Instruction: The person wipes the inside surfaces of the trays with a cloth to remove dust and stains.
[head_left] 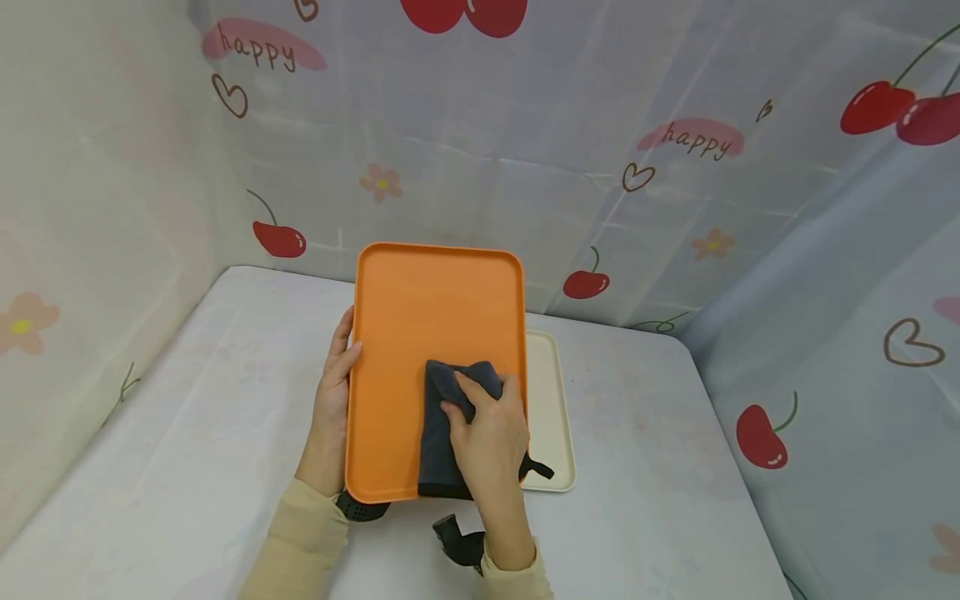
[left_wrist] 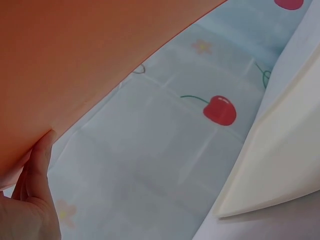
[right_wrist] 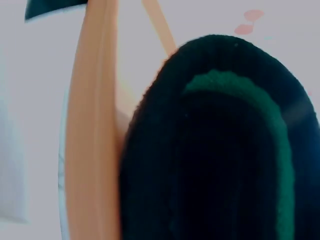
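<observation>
An orange tray point(head_left: 420, 308) is raised over the table, its inner face toward the head camera. My left hand point(head_left: 330, 408) grips its left edge, thumb at the rim and fingers partly hidden behind. From the left wrist view, the left hand point(left_wrist: 32, 205) shows at the lower left against the tray's underside point(left_wrist: 75, 65). My right hand point(head_left: 491, 433) pinches a folded dark grey cloth point(head_left: 441, 458) against the tray's lower right part. Folded layers of this cloth point(right_wrist: 150, 175) fill much of the right wrist view.
Partly covered by the orange tray, a cream tray point(head_left: 551, 408) lies on the white table point(head_left: 645, 467). Curtains point(head_left: 480, 108) with cherry prints hang behind the table and at its sides. Black wrist gear point(head_left: 459, 543) sits by the right wrist.
</observation>
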